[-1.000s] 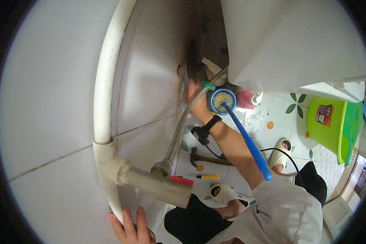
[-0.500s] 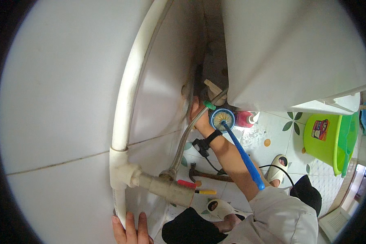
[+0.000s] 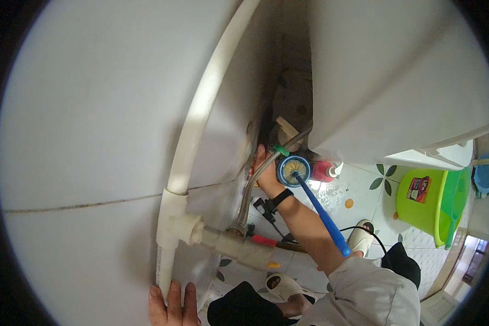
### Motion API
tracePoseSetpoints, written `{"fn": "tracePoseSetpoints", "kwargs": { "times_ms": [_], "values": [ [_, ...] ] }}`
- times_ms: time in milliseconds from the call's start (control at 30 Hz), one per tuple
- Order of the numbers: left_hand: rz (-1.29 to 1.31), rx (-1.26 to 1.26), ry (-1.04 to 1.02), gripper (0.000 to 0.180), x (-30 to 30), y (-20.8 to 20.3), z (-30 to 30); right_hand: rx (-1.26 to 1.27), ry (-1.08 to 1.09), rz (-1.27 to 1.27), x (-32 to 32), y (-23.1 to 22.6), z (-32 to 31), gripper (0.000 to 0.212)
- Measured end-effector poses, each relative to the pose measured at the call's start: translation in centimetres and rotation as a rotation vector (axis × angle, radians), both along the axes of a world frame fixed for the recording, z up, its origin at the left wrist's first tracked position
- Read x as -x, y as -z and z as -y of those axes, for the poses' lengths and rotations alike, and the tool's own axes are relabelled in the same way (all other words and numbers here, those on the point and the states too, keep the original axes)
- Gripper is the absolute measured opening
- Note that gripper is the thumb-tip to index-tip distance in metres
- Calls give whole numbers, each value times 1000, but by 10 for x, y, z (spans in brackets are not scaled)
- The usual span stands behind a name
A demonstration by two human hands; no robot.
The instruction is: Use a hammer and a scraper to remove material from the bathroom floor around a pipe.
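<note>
My right hand (image 3: 265, 175) reaches down between the tiled wall and a white fixture. One finger is stretched forward and apart; the rest are partly hidden behind a braided metal hose (image 3: 250, 193) with a green band (image 3: 281, 150). Beside this hand stands a blue brush holder (image 3: 294, 171), the brush's long blue handle (image 3: 326, 220) leaning toward my sleeve. My left hand (image 3: 174, 307) rests with spread fingers against a white pipe (image 3: 167, 266), below its tee joint (image 3: 182, 220). A clear-ended fitting (image 3: 236, 247) juts from the tee, and the hose rises close by it.
A pink pump bottle (image 3: 323, 171) stands beyond the brush holder. At the right is a green bucket (image 3: 418, 201). A red-and-brown tool handle (image 3: 266, 241) and a yellow tip (image 3: 274, 265) show on the tiled floor near my slippers (image 3: 281, 285). A black cable (image 3: 364, 229) crosses it.
The view has shifted, so the pipe and fitting sit farther right and now cover the hammer's head. My left hand stays on the pipe; my right hand remains low by the hose.
</note>
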State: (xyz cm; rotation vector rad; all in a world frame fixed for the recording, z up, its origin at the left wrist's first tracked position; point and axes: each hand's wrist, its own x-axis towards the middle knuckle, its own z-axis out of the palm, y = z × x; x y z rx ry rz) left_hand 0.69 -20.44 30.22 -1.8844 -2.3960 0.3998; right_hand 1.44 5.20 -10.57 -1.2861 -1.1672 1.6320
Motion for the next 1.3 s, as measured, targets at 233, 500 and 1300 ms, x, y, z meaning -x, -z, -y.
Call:
{"fn": "tracePoseSetpoints", "kwargs": {
  "times_ms": [233, 500, 1300],
  "values": [
    [92, 0, 14, 31, 1, -6, -10, 194, 97, -161, 3, -65, 0, 51],
    [97, -8, 53, 31, 3, -1, -10, -94, 81, 119, 2, 17, -5, 54],
    [-65, -28, 103, 34, 4, 5, 3, 129, 107, 180, 13, -23, 6, 32]
  ]
}}
